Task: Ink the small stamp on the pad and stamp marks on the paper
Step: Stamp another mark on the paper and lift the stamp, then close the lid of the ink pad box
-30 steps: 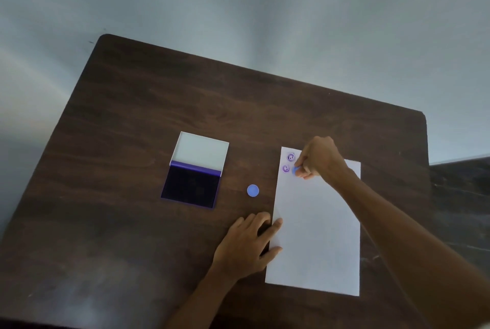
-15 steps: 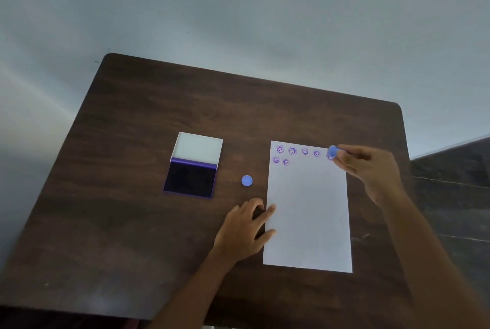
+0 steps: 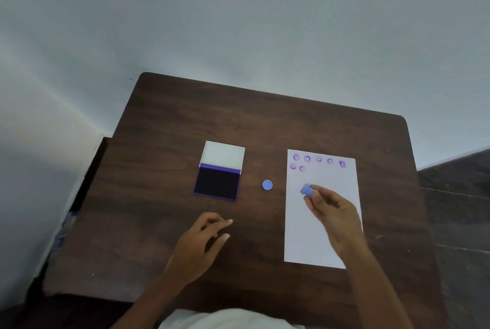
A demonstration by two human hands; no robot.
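A white sheet of paper (image 3: 322,225) lies on the right of the dark wooden table (image 3: 164,127), with several purple stamp marks (image 3: 307,159) along its top edge. My right hand (image 3: 332,212) is above the paper's middle, fingers closed on the small blue stamp (image 3: 306,189). The ink pad (image 3: 217,183) sits open at centre left, its white lid (image 3: 224,153) folded back. A round blue cap (image 3: 267,185) lies between pad and paper. My left hand (image 3: 204,241) hovers over the table left of the paper, fingers loosely curled and holding nothing.
A pale wall rises behind the table. Dark tiled floor (image 3: 456,209) shows to the right of the table. The front table edge is close to my body.
My right hand carried the stamp from the paper's top right corner down toward its middle, leaving a new mark at the end of the top row. My left hand came off the paper's edge.
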